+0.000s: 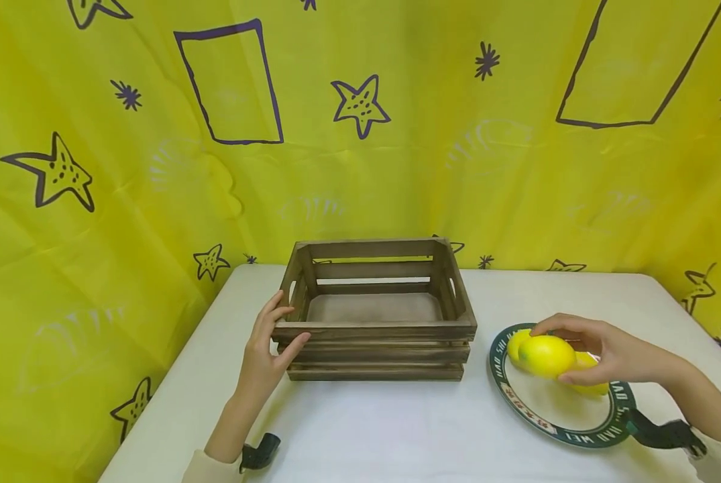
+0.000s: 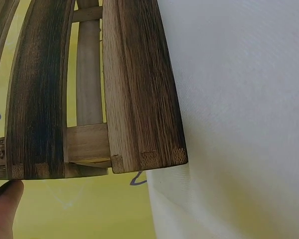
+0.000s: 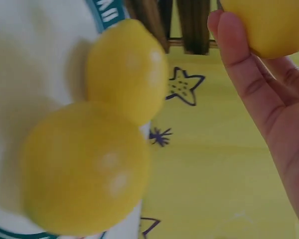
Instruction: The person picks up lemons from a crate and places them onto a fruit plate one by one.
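In the head view my right hand [image 1: 616, 349] pinches a lemon [image 1: 546, 356] between thumb and fingers, over a round plate [image 1: 520, 406] with a green lettered rim. Two more lemons lie on that plate; the right wrist view shows one lemon [image 3: 127, 72] beside a nearer lemon [image 3: 84, 169]. The held lemon [image 3: 271, 25] is partly cut off at the top of that view. My left hand [image 1: 266, 345] grips the left front corner of a brown slatted wooden crate [image 1: 375, 332], thumb on its front face. Only a thumb of that hand [image 2: 7, 204] shows in the left wrist view.
Everything stands on a white-covered table [image 1: 384, 429]. Behind it hangs a yellow curtain [image 1: 396, 181] with dark star drawings, close to the crate's back. The plate sits to the right of the crate. Dark wrist straps [image 1: 260, 451] are on both arms.
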Tool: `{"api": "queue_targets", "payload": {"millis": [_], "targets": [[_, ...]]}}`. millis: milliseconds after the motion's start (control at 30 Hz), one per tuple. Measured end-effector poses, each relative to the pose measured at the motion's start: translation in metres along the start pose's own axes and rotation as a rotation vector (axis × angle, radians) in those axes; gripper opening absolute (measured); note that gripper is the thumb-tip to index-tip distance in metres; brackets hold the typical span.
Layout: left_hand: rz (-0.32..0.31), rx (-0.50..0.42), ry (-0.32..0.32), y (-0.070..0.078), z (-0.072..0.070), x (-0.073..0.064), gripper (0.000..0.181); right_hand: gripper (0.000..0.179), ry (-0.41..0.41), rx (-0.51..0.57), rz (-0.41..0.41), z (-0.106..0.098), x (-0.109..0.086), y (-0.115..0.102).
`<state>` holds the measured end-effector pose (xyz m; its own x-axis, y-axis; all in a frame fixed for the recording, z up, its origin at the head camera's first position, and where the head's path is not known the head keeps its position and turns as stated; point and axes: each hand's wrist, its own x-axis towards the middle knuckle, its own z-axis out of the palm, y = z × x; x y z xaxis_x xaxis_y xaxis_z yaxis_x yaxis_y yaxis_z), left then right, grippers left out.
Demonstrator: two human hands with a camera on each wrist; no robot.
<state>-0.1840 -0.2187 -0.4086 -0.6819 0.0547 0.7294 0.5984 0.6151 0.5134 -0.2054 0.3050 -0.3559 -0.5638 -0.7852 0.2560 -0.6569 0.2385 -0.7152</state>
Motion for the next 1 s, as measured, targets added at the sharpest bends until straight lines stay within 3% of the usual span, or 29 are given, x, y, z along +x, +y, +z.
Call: {"api": "queue_targets", "payload": {"millis": [267, 567, 1000], "targets": [[0.041, -0.028, 0.029, 0.001, 0.002, -0.004, 0.053, 0.06, 0.059, -0.025, 0.132, 0.027, -0.036, 0.014], [0.087, -0.031, 0.042, -0.002, 0.0, 0.001, 0.054, 0.055, 0.094, -0.036, 0.212, 0.049, -0.055, 0.019], [0.058, -0.034, 0.023, -0.001, -0.001, 0.001, 0.056, 0.06, 0.125, -0.107, 0.179, 0.062, -0.066, 0.026]]}}
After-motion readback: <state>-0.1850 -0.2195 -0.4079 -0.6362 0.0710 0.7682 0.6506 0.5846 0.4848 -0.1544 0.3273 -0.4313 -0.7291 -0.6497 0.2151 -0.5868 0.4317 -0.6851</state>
